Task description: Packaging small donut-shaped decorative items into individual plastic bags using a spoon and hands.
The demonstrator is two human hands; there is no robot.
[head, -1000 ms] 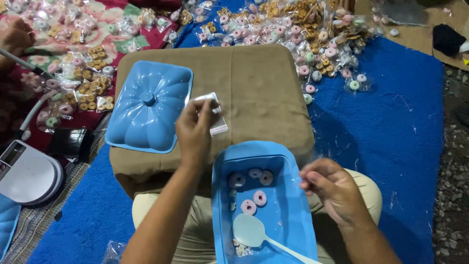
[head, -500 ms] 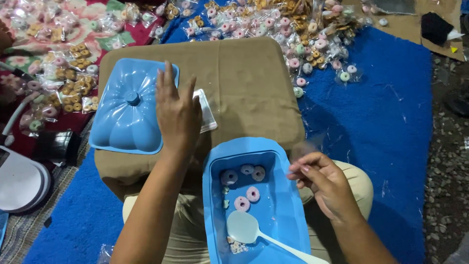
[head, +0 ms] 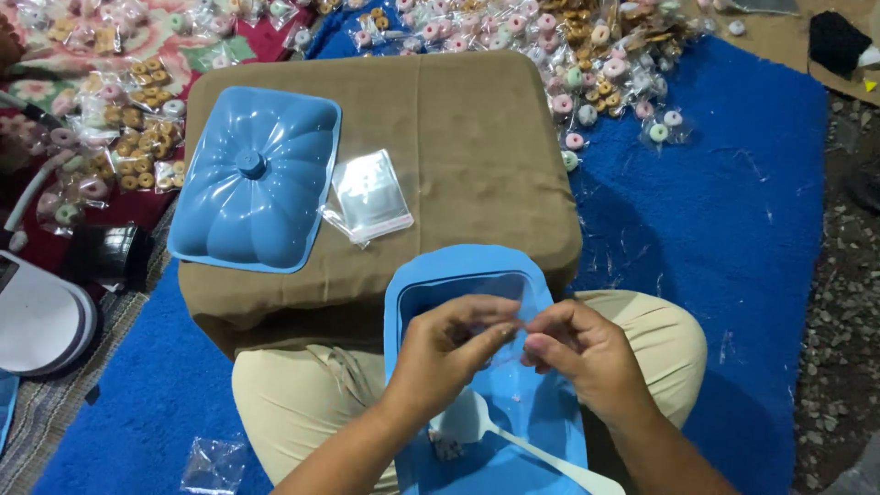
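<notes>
1. Our left hand (head: 449,344) and right hand (head: 577,353) meet over the blue tub (head: 477,293) on our lap, fingers pinched on a small clear bag (head: 502,323) held between them.
2. Both hands are nearly closed, thumb and fingertips gripping the bag's edges; we cannot tell whether the bag holds anything.
3. A white spoon (head: 477,422) lies in the tub at 6 o'clock from the hands.
4. At 12 o'clock sits a brown cushion (head: 458,119) serving as our worktop.
5. On it, at 10 o'clock, lies the blue lid (head: 252,179); just beside it is a stack of clear bags (head: 371,194).
6. Packed ring sweets (head: 596,64) are heaped at 1 o'clock on the blue mat (head: 733,238), more at 10 o'clock.
7. Another empty bag (head: 213,463) lies at 8 o'clock.
</notes>
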